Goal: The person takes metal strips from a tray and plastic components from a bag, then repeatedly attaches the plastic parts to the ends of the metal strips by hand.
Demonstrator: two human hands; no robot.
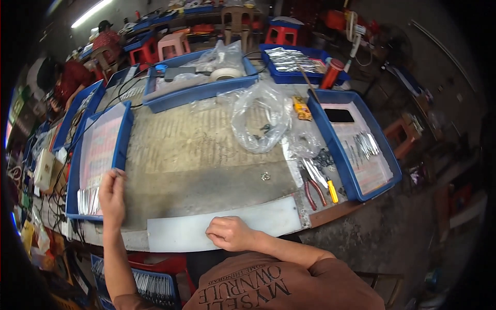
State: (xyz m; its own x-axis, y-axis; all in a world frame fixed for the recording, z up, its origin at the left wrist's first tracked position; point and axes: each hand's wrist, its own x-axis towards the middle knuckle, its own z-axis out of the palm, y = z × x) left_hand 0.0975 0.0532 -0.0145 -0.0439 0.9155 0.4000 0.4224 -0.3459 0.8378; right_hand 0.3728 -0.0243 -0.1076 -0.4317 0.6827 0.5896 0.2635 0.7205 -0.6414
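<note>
My left hand (112, 197) is over the right rim of a long blue tray (127, 124) on the left. Its fingers are pinched together, and whatever they hold is too small to make out. Beside that hand, a row of thin silvery metal pieces (88, 201) lies in the tray's near end. My right hand (228, 233) rests curled on a white strip of board (175, 227) along the table's near edge. Its fingers are closed, and their inner side is hidden. A small heap of shiny bits (265, 176) lies beyond the board.
On the right are red-handled pliers (311, 194), a yellow-handled screwdriver (332, 192) and a blue tray (356, 188) with a black phone (339, 115). A ring-shaped clear plastic bag (243, 126) lies mid-table. Behind it stands another blue tray (170, 101). Cables cross the left side; people sit far left.
</note>
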